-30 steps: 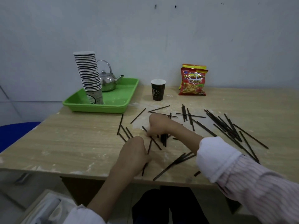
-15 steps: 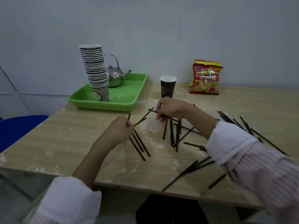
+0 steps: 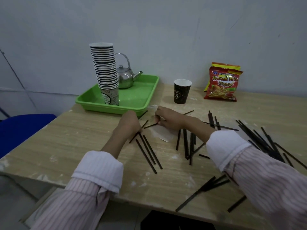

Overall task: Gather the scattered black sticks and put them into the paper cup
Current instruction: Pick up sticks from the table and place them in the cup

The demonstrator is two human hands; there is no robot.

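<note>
Beside the green tray (image 3: 106,110), the right hand (image 3: 167,118) pinches a black stick (image 3: 154,116); left hand (image 3: 129,122) knuckles-up, grip hidden.

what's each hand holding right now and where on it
The right hand pinches a black stick near one end. The left hand lies over other sticks; a grip there cannot be told.

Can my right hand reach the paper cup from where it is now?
Probably yes. The right hand pinches a stick just in front of the cup, with only bare table between them.
</note>
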